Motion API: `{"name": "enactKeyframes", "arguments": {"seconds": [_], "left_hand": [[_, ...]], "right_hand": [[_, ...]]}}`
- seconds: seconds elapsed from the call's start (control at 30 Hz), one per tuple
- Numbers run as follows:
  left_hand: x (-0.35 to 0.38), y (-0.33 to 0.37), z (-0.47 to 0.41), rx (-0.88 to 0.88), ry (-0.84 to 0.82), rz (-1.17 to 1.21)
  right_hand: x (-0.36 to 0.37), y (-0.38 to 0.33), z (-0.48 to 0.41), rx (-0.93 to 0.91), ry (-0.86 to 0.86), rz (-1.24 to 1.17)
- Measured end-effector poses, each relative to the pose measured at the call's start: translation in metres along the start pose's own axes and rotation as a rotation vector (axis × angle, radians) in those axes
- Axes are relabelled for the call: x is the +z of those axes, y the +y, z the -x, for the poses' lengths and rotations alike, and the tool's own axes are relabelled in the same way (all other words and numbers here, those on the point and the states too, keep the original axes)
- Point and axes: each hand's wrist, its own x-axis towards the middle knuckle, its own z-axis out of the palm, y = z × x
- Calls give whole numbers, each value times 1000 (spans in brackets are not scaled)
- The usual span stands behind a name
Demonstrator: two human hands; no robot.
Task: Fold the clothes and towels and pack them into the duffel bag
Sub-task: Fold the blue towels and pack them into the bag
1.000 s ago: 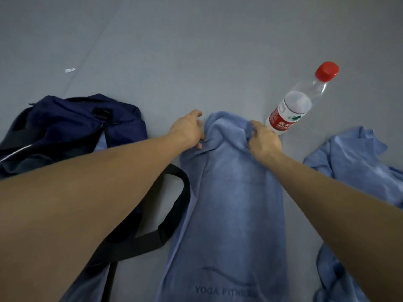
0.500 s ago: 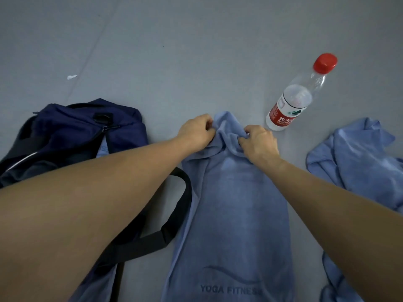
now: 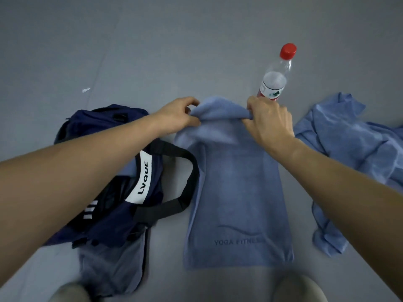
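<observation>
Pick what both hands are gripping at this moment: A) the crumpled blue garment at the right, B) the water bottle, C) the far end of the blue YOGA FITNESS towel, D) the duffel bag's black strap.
C: the left hand and the right hand each pinch a far corner of the towel, bunching that end up between them.
</observation>
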Motion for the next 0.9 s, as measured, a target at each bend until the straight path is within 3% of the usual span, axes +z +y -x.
{"name": "enactKeyframes", "arguments": {"seconds": [0.2,0.53,0.67,0.8,0.9], "left_hand": [[18,18,68,129,110,-187],[54,32,87,184,201,-250],[60,31,89,243,122,-246],[69,11,103,317,-33,-481],[84,-8,122,330,-112,-434]], "right_hand": [[-38,-6,61,-247,-12,48],[-32,47,106,-151,-149,-70],[-31,62,122,-86,-142,-144],[-36,61,145,-112,-174,-189],[-37,56,165,-146,-240,-191]]}}
